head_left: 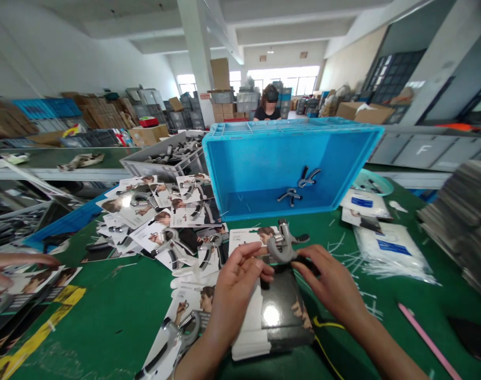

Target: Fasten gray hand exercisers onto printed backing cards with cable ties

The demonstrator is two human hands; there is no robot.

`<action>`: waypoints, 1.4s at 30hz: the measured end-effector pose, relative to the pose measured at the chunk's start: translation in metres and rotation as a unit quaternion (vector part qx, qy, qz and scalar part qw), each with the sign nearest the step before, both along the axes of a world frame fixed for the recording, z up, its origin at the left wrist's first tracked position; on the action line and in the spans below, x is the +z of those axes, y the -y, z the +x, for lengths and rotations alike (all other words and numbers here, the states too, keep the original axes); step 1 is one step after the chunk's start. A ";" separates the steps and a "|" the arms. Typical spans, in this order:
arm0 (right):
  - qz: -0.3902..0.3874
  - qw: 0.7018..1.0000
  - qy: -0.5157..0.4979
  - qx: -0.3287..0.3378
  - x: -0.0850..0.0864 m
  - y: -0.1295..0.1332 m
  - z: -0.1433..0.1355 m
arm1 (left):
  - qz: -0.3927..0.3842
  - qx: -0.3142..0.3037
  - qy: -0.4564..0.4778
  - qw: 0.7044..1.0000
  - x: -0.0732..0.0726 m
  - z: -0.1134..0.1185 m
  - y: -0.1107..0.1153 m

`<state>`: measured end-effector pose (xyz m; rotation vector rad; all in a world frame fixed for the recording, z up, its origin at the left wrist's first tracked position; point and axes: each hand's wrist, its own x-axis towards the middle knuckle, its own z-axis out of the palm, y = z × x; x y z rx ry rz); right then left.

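Note:
A grey hand grip tool with black handles (282, 247) is held above a stack of printed cards (280, 316) in front of me. My right hand (329, 277) pinches its black handle. Beside the tool's left side is my left hand (242, 282), its fingers curled at the card's edge; what they hold, if anything, is hidden. Another grip tool on a card (177, 340) lies left of my left forearm. Further back left, several carded grip tools (169, 221) are heaped together.
Behind the stack a blue crate (264, 174) lies on its side with two grip tools inside. White ties in bags (394, 248) and a pink stick (428, 340) are on the right. Another person's hand (22, 264) reaches in at left; a person (269, 104) sits beyond the crate.

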<state>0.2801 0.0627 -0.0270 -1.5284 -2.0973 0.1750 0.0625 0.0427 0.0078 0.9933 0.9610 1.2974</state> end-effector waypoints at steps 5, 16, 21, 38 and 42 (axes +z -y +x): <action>-0.065 0.984 0.098 -0.132 -0.021 -0.088 0.069 | 0.045 0.109 -0.209 0.971 -0.033 -0.039 0.002; -0.229 0.937 0.136 -0.225 -0.104 -0.071 0.124 | -0.027 0.082 -0.286 0.954 -0.061 -0.049 0.022; -0.193 0.950 0.124 -0.213 -0.090 -0.067 0.127 | -0.008 0.087 -0.301 0.950 -0.056 -0.054 0.020; -0.028 0.957 -0.220 0.186 0.093 -0.010 -0.040 | 0.285 0.041 -0.394 0.873 0.037 -0.044 -0.006; -0.221 0.849 -0.436 0.200 0.069 -0.008 -0.060 | 0.141 -0.014 -0.274 0.951 0.029 -0.047 0.008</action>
